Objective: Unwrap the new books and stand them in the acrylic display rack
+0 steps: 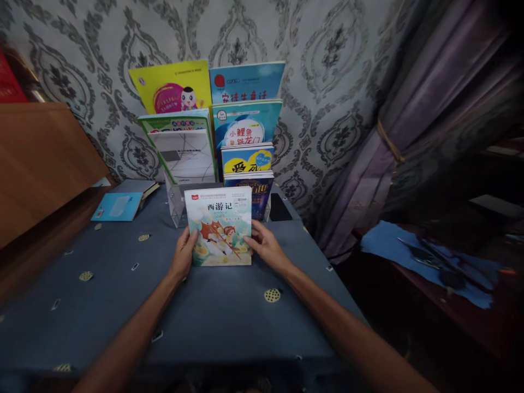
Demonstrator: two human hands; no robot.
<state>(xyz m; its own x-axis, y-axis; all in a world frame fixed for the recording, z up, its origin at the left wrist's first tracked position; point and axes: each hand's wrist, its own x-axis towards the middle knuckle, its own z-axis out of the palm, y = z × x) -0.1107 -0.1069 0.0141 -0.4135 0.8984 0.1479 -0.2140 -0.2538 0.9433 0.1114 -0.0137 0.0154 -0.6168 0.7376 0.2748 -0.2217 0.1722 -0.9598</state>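
Note:
A picture-covered book (219,232) with a pale green and white cover faces me, upright or nearly so, over the table. My left hand (185,251) grips its left edge, thumb on the front cover. On the opposite edge my right hand (264,245) holds it the same way, fingers behind. Just past the book stands a clear book rack (177,204) with stepped rows. Its left side carries a yellow book (172,82) and a white-covered book (184,155); its right side carries several blue books, a dark blue one (260,199) lowest.
Left of the rack lies a light blue book (117,207) beside other books. A dark phone-like slab (280,207) rests right of the rack. A wooden panel (41,164) rises at left. At right hang a tied curtain (368,158) and a blue cloth (421,262) with tools.

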